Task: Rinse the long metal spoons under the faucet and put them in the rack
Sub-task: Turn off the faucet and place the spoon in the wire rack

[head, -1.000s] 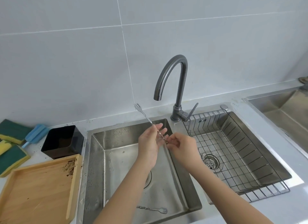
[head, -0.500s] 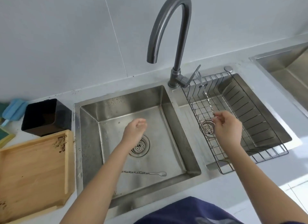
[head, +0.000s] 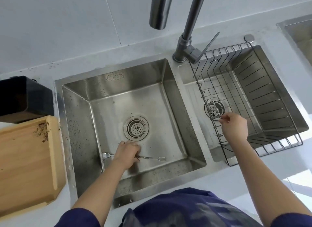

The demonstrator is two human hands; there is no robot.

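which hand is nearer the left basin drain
Left. The left hand sits just in front of the left basin drain, on a spoon; the right hand is over the rack.

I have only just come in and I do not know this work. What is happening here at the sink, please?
A person is washing long metal spoons at a double sink. The right hand pinches one spoon and is laying it in the wire rack over the right basin. The left hand reaches down into the left basin and takes hold of a second spoon lying on its bottom. No water shows at the faucet.
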